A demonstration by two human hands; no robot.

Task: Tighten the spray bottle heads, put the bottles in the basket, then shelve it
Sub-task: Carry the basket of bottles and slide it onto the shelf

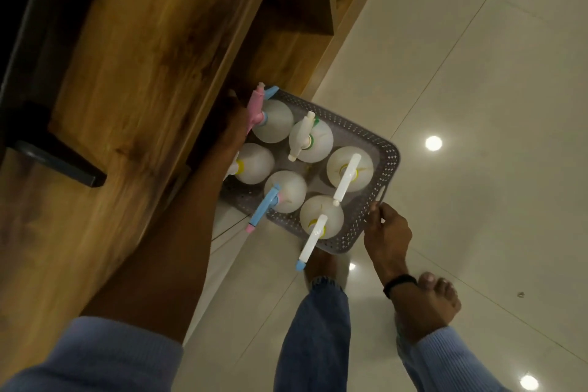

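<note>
A grey perforated basket [375,149] hangs above the floor, carried between both hands. It holds several white spray bottles, among them one with a pink head [256,106], one with a blue head [264,205] and one with a white head [346,180]. My left hand [234,124] holds the basket's far left end, its fingers partly hidden behind the pink head. My right hand [386,231] grips the handle at the basket's near right end. The basket's far end sits at the opening under the wooden shelf unit [133,79].
The wooden unit runs along the left, with open compartments [302,3] further back. A dark object [60,162] lies on its top. Glossy white floor tiles [477,73] fill the right side. My bare feet [439,293] and jeans leg are below the basket.
</note>
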